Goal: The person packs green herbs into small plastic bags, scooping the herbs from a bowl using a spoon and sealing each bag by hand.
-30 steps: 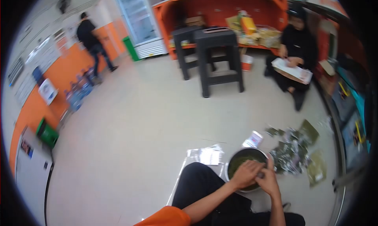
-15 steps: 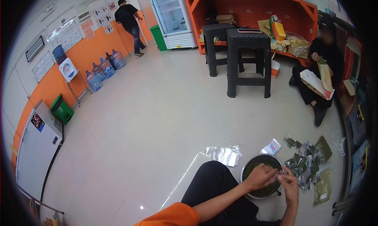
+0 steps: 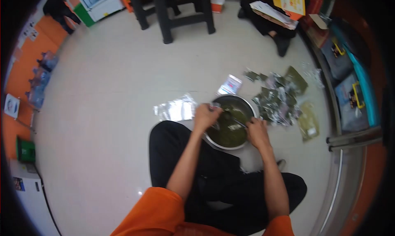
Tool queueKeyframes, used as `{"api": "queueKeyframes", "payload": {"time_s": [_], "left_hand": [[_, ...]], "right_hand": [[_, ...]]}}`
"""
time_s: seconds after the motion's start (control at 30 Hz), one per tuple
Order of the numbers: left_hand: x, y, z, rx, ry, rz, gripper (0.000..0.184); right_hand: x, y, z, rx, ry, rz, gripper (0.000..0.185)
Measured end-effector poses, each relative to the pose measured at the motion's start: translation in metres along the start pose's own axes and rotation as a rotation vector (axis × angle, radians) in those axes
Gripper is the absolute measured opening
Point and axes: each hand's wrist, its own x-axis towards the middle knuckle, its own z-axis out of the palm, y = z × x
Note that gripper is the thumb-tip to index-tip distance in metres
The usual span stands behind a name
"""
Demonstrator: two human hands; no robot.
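Note:
A round metal bowl (image 3: 228, 147) stands on the floor in front of my crossed legs. Dark green, loose-looking stuff (image 3: 230, 135) fills its lower part. My right hand (image 3: 258, 133), at the bowl's right rim, is closed round the handle of a spoon (image 3: 239, 122) that reaches into the green stuff. At the left rim my left hand (image 3: 207, 117) pinches a small clear plastic bag (image 3: 215, 107), partly hidden by the fingers. Left of the bowl lie flat clear plastic bags (image 3: 177, 108). Several filled green packets (image 3: 277, 100) are heaped on its right.
A white printed packet (image 3: 230, 84) lies behind the bowl, a larger yellow-green bag (image 3: 308, 123) to the right. Black stools (image 3: 185, 20) stand farther back. A seated person's foot (image 3: 282, 44) shows at upper right; another person (image 3: 59, 9) is far left. A metal rail (image 3: 356, 138) runs at right.
My view has tilted down and swung right. My hands, earlier close together over the bowl, are now apart at its two sides, and the right one holds a spoon.

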Motion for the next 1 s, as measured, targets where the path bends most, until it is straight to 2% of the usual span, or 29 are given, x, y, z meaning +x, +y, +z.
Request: {"api": "queueKeyframes", "payload": {"time_s": [0.03,0.1,0.3,0.4,0.5,0.53,0.63,0.83,1.0], "left_hand": [[-0.004,0.002,-0.001,-0.047,0.018,-0.001,0.043],[0.000,-0.002,0.001,-0.079,0.042,-0.024,0.039],[-0.004,0.009,-0.012,-0.305,-0.071,-0.062,0.037],[-0.008,0.014,-0.014,-0.378,-0.122,-0.080,0.038],[-0.013,0.022,-0.025,-0.429,-0.175,-0.099,0.041],[-0.016,0.026,-0.028,-0.456,-0.180,-0.090,0.041],[-0.016,0.023,-0.027,-0.504,-0.207,-0.060,0.044],[-0.013,0.021,-0.024,-0.498,-0.166,-0.077,0.045],[-0.006,0.014,-0.016,-0.490,-0.034,-0.101,0.036]], "right_hand": [[-0.002,0.002,-0.003,0.052,0.000,-0.003,0.017],[-0.001,0.002,-0.017,0.220,-0.011,0.121,0.019],[-0.008,-0.003,-0.053,-0.055,0.102,0.223,0.017],[-0.012,-0.006,-0.043,-0.102,0.058,0.280,0.015],[-0.014,-0.019,-0.047,0.072,0.032,0.222,0.020],[-0.013,-0.016,-0.040,0.138,0.021,0.168,0.028],[-0.005,-0.019,-0.024,0.410,0.009,0.166,0.031],[0.006,-0.001,0.001,0.909,-0.161,0.355,0.028],[0.001,0.026,-0.014,1.017,-0.112,0.397,0.025]]}}
